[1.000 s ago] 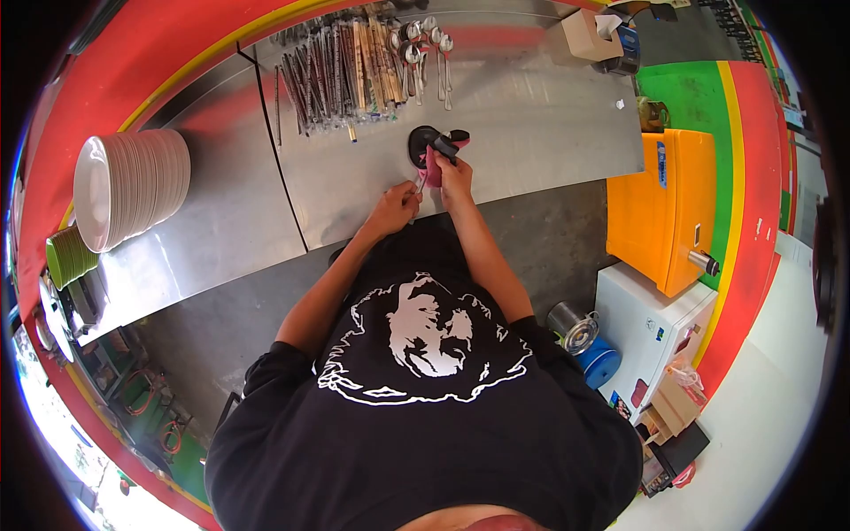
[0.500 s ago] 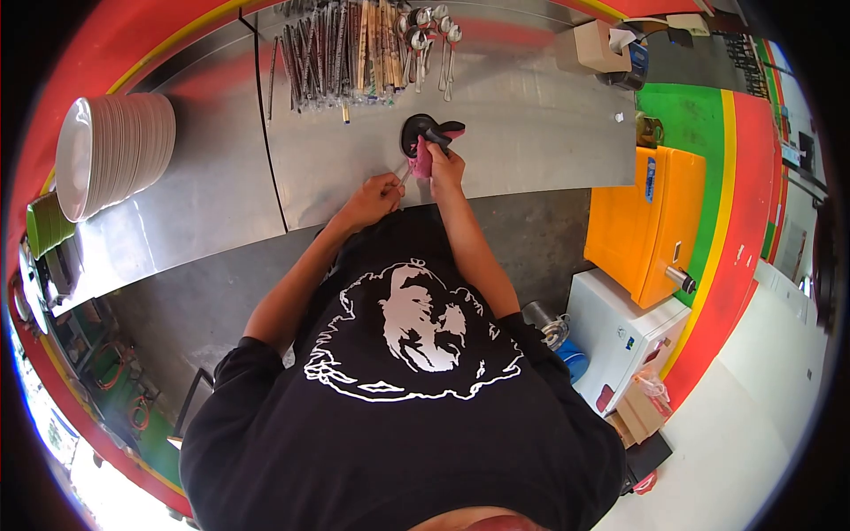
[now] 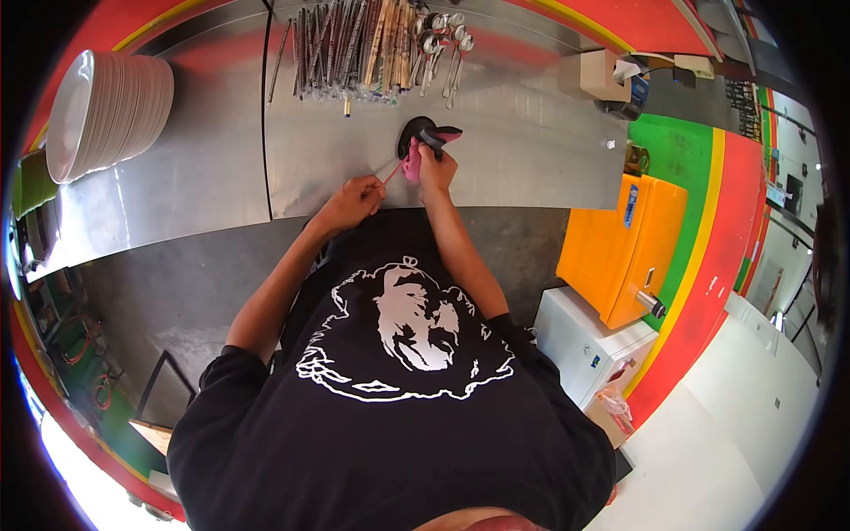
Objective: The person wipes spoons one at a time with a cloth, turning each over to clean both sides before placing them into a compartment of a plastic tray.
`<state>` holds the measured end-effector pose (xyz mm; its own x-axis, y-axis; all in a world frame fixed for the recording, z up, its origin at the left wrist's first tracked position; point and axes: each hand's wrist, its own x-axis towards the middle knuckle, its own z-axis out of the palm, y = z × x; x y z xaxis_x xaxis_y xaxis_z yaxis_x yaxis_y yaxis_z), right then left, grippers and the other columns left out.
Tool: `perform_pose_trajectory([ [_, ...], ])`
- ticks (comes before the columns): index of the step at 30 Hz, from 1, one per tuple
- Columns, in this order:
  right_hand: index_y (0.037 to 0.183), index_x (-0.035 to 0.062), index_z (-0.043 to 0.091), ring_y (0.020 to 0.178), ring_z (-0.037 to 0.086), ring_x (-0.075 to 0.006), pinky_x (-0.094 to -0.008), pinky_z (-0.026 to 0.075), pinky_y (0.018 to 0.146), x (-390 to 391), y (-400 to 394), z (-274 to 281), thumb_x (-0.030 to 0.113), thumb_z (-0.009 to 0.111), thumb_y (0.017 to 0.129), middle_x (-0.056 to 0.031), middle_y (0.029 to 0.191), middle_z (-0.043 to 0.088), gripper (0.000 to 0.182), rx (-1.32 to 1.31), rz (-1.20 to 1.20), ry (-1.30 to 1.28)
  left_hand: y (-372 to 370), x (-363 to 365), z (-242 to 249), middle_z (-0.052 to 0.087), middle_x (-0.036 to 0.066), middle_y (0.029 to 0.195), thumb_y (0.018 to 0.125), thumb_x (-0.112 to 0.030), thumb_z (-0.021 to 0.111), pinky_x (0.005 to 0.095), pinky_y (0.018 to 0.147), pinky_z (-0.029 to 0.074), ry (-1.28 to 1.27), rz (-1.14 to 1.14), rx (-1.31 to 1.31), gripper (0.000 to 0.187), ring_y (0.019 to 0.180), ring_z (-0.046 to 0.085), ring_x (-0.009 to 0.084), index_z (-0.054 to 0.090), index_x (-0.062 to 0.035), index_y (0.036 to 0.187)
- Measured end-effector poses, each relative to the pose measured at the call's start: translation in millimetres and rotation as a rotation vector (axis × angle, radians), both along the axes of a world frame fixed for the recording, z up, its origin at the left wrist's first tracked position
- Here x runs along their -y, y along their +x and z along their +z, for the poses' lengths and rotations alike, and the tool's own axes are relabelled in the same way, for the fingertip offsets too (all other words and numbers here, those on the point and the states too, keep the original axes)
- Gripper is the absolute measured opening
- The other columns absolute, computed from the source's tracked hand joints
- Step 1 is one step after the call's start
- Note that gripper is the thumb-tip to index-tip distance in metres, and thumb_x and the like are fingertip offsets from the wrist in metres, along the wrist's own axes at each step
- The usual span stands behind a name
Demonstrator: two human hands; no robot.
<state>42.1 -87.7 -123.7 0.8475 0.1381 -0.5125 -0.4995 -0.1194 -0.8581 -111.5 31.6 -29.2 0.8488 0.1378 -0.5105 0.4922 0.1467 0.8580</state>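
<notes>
At a steel counter [image 3: 496, 150], a person's right hand [image 3: 435, 168] closes around a pink cloth [image 3: 413, 160] and a dark tool [image 3: 431, 135] beside a black disc [image 3: 416, 134] lying on the counter. The left hand [image 3: 354, 198], near the counter's front edge, pinches a thin stick [image 3: 387, 173] whose far end reaches the cloth (what the stick is cannot be told). At the counter's back edge lie rows of chopsticks [image 3: 354, 44] and spoons [image 3: 443, 40]. A stack of white plates [image 3: 106, 102] stands at the counter's left end; a cardboard box [image 3: 600, 75] sits at its right end.
</notes>
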Motion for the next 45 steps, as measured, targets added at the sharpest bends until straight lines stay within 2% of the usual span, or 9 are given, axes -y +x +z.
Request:
perform_pose_trajectory([
  [7, 0.091, -0.0032, 0.069, 0.068, 0.054, -0.0074, -0.0263, 0.044, 0.063, 12.0, 14.5, 13.8, 0.016, 0.067, 0.082, 0.0003, 0.077, 0.063, 0.021, 0.285, 0.020, -0.229, -12.6, -1.1, 5.1, 0.052, 0.001, 0.062, 0.094, -0.013, 0.049, 0.0257, 0.054, 0.036, 0.058, 0.025, 0.038, 0.015, 0.057, 0.046, 0.0085, 0.056, -0.0008, 0.088],
  [11, 0.102, 0.0012, 0.065, 0.081, 0.056, -0.0087, -0.0275, 0.047, 0.071, 19.8, 29.2, 54.4, 0.027, 0.067, 0.089, -0.0026, 0.098, 0.065, 0.029, -0.123, -0.089, 0.258, -14.8, -1.3, 4.1, 0.052, 0.002, 0.061, 0.094, -0.015, 0.051, 0.0270, 0.055, 0.038, 0.084, 0.090, 0.057, 0.017, 0.057, 0.047, 0.0093, 0.056, 0.0003, 0.089],
  [14, 0.107, 0.0022, 0.063, 0.083, 0.058, -0.0086, -0.0275, 0.048, 0.074, 16.9, 23.4, 72.2, 0.025, 0.071, 0.086, -0.0018, 0.102, 0.063, 0.031, -0.261, 0.148, 0.313, -8.1, 2.1, 1.7, 0.054, 0.005, 0.060, 0.094, -0.016, 0.052, 0.0288, 0.055, 0.040, 0.138, 0.104, 0.119, 0.019, 0.056, 0.050, 0.0111, 0.057, 0.0014, 0.091],
  [21, 0.092, -0.0010, 0.068, 0.078, 0.058, -0.0094, -0.0253, 0.046, 0.072, 3.5, 8.5, 29.6, 0.013, 0.077, 0.080, -0.0027, 0.086, 0.066, 0.020, -0.064, 0.139, 0.060, -12.1, 3.6, 0.0, 0.058, 0.011, 0.060, 0.093, -0.015, 0.053, 0.0313, 0.056, 0.044, 0.250, -0.080, 0.120, 0.021, 0.056, 0.055, 0.0150, 0.063, 0.0036, 0.094],
  [30, 0.096, -0.0036, 0.068, 0.080, 0.058, -0.0093, -0.0257, 0.046, 0.073, -8.1, -10.7, 16.1, 0.010, 0.073, 0.083, -0.0030, 0.088, 0.067, 0.020, 0.212, 0.150, -0.237, -33.8, 2.9, 5.5, 0.056, 0.005, 0.061, 0.094, -0.015, 0.051, 0.0291, 0.056, 0.042, 0.187, 0.008, 0.063, 0.023, 0.057, 0.052, 0.0114, 0.065, 0.0024, 0.096],
  [34, 0.108, -0.0019, 0.063, 0.086, 0.060, -0.0121, -0.0276, 0.048, 0.076, -1.8, 0.0, 11.1, 0.020, 0.068, 0.089, -0.0063, 0.097, 0.067, 0.030, 0.100, 0.045, -0.012, -46.0, -6.3, 14.0, 0.051, 0.001, 0.061, 0.096, -0.017, 0.049, 0.0273, 0.056, 0.040, 0.130, 0.051, 0.009, 0.024, 0.058, 0.047, 0.0093, 0.065, 0.0009, 0.096],
  [37, 0.121, 0.0011, 0.055, 0.098, 0.061, -0.0187, -0.0337, 0.049, 0.087, 10.4, 10.9, 18.6, 0.031, 0.060, 0.095, -0.0097, 0.110, 0.064, 0.040, -0.123, 0.013, 0.410, -51.8, -10.9, 18.4, 0.047, -0.001, 0.062, 0.097, -0.019, 0.049, 0.0262, 0.056, 0.038, 0.066, 0.130, -0.003, 0.024, 0.059, 0.043, 0.0081, 0.065, -0.0010, 0.095],
  [38, 0.128, 0.0041, 0.048, 0.114, 0.055, -0.0238, -0.0415, 0.046, 0.098, 14.5, 15.4, 21.9, 0.038, 0.050, 0.098, -0.0123, 0.123, 0.057, 0.045, -0.270, -0.001, 0.473, -52.3, -11.3, 17.2, 0.047, -0.002, 0.063, 0.097, -0.020, 0.049, 0.0259, 0.057, 0.038, 0.048, 0.161, 0.007, 0.025, 0.060, 0.043, 0.0078, 0.065, -0.0014, 0.095],
  [45, 0.129, 0.0079, 0.043, 0.119, 0.050, -0.0297, -0.0499, 0.040, 0.104, -2.5, -3.8, 89.5, 0.044, 0.047, 0.097, -0.0108, 0.130, 0.048, 0.048, -0.640, 0.155, 0.843, -37.9, -12.6, 25.6, 0.048, -0.003, 0.061, 0.097, -0.027, 0.052, 0.0251, 0.055, 0.036, 0.198, 0.129, -0.072, 0.030, 0.059, 0.043, 0.0071, 0.066, -0.0020, 0.089],
])
